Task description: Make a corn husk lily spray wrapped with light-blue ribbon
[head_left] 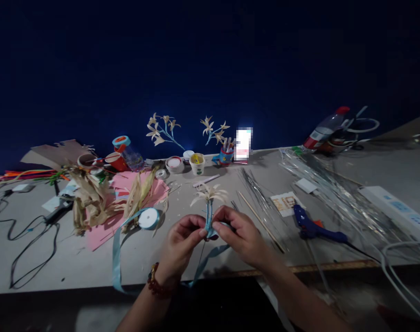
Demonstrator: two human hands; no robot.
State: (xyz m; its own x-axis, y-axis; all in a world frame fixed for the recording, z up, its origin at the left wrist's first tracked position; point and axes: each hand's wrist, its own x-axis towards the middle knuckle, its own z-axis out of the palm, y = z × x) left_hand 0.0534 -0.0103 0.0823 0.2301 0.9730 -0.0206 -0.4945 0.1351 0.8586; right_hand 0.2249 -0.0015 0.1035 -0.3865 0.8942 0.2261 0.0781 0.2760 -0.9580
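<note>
An artificial flower (210,196) with pale, husk-like petals stands upright between my hands, its stems covered in light blue. My left hand (185,242) pinches the lower stem, a thin wire showing below the fingers. Close against it, my right hand (243,235) pinches light blue ribbon (210,258) at the same spot. That ribbon loops down past the table's front edge and back up to its roll (148,218), which lies left of my hands. My fingertips partly hide where ribbon and stem meet.
Dried corn husks (92,198) lie on pink paper (99,230) at left. Two flower sprays (165,131) stand behind small tubs (197,164) and a lit phone (243,144). Wires (260,193), a blue glue gun (315,229) and a power strip (397,210) lie to the right.
</note>
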